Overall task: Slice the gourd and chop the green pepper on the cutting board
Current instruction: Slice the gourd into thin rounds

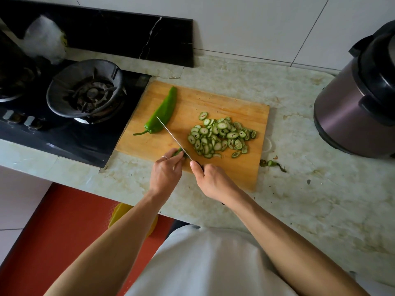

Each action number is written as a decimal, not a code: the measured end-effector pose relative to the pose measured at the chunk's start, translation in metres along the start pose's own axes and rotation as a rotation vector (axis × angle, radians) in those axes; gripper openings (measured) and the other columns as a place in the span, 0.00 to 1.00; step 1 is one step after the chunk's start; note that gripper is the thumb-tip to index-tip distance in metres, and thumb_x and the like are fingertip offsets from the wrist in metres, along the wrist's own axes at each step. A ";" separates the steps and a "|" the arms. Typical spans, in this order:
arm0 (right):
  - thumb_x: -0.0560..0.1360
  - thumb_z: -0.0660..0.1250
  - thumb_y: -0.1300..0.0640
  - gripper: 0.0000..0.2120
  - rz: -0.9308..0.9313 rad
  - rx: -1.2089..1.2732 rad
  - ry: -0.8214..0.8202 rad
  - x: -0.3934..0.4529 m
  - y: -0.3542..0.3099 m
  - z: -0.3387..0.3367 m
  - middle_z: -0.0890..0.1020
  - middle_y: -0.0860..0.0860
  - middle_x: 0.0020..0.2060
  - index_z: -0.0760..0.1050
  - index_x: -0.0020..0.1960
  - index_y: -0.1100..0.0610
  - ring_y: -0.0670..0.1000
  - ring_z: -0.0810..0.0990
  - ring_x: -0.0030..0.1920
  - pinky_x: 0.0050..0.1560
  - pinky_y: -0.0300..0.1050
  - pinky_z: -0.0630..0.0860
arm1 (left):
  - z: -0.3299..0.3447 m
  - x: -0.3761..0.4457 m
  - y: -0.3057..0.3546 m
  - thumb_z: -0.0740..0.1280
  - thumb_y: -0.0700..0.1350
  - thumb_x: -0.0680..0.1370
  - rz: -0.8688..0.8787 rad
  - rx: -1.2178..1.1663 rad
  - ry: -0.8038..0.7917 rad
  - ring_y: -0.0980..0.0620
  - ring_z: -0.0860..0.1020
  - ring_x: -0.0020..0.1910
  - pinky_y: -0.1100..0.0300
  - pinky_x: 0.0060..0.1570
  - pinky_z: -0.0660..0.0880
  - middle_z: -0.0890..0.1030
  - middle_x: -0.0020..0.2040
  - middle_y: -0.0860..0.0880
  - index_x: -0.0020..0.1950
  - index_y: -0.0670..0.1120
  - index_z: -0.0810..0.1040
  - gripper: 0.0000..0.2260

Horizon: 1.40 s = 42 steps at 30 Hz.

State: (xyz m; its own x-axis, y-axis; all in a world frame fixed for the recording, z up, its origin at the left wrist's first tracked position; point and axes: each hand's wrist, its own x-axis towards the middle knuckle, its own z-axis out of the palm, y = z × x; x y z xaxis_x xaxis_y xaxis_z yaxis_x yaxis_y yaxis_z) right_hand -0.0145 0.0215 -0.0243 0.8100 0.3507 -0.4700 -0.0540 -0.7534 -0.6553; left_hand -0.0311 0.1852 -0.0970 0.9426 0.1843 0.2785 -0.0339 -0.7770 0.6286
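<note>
Domestic kitchen, seen from above. Marked as such by a black gas hob (64,116) with burner and pan support (86,90) set into a pale marble-patterned countertop (299,189), a wooden cutting board (213,103), an electric pressure cooker (359,99) and a white tiled wall (256,24).

Hidden and cut-off parts at the cutting board

The knife handle (200,166) is buried in the right hand (213,180); the gourd end (178,152) mostly disappears under the left hand's (165,174) fingertips. At 3 o'clock the rice cooker (354,103) is cropped by the edge; at 9 o'clock a second burner (12,82) is cropped too.
</note>
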 end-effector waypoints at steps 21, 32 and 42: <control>0.80 0.49 0.33 0.31 0.136 0.167 0.073 -0.001 0.014 -0.004 0.80 0.57 0.35 0.73 0.36 0.57 0.56 0.78 0.33 0.39 0.58 0.82 | 0.001 -0.005 0.009 0.72 0.40 0.77 -0.146 0.069 0.043 0.47 0.81 0.55 0.65 0.54 0.73 0.84 0.59 0.47 0.57 0.42 0.86 0.09; 0.81 0.52 0.35 0.29 0.011 0.161 0.044 -0.017 0.012 -0.014 0.79 0.54 0.33 0.72 0.35 0.57 0.54 0.77 0.33 0.33 0.45 0.70 | -0.003 -0.003 0.016 0.73 0.34 0.74 -0.173 0.072 0.032 0.45 0.81 0.55 0.62 0.55 0.72 0.84 0.57 0.45 0.56 0.41 0.86 0.12; 0.81 0.52 0.35 0.28 0.005 0.131 0.020 -0.024 0.011 -0.011 0.74 0.51 0.32 0.66 0.32 0.54 0.52 0.73 0.34 0.39 0.45 0.67 | -0.004 -0.002 0.018 0.72 0.35 0.74 -0.185 0.079 0.015 0.45 0.81 0.57 0.59 0.58 0.74 0.84 0.58 0.45 0.58 0.43 0.85 0.13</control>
State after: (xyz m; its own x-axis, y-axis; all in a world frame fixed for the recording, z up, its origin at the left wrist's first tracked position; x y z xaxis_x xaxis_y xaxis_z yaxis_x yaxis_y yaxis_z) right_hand -0.0282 -0.0016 -0.0140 0.8212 0.3346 -0.4622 -0.1330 -0.6754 -0.7253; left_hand -0.0353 0.1729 -0.0834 0.9252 0.3367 0.1751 0.1661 -0.7740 0.6111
